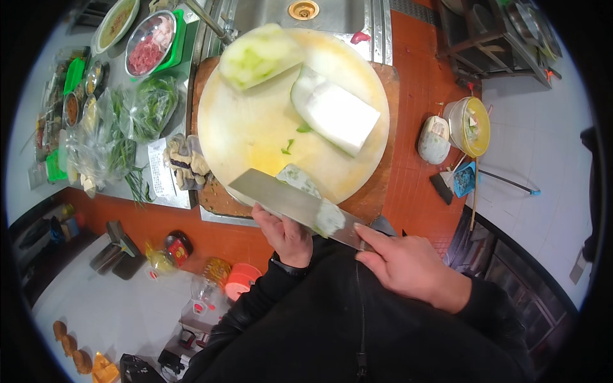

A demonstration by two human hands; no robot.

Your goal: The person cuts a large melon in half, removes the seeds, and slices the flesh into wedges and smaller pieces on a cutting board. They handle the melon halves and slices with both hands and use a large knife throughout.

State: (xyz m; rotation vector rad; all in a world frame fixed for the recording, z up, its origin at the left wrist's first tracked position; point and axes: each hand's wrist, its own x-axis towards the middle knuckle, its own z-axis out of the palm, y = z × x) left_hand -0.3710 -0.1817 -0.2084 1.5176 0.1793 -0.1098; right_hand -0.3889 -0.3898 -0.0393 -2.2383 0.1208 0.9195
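My right hand [407, 268] grips the handle of a broad cleaver [273, 194], its blade slanting up to the left over the near edge of a round cutting board [230, 139]. Below the blade is my left hand [285, 239], its fingers partly hidden by the steel; whether it holds something is not visible. Mottled grey-green rind [299, 179] shows beyond the blade, and a similar patch of rind [330, 218] appears against the blade's face. Two large peeled pieces, apparently winter melon, lie farther back: a pale green one [261, 57] and a white one [337, 112] with some green skin.
A sink [335, 14] adjoins the board's far side. To the left are a bowl of raw meat [149, 45], bagged greens [151, 107] and gloves [186, 160]. A yellow-rimmed bucket [471, 127], a cut melon [435, 141] and a blue dustpan [464, 179] stand on the floor at right.
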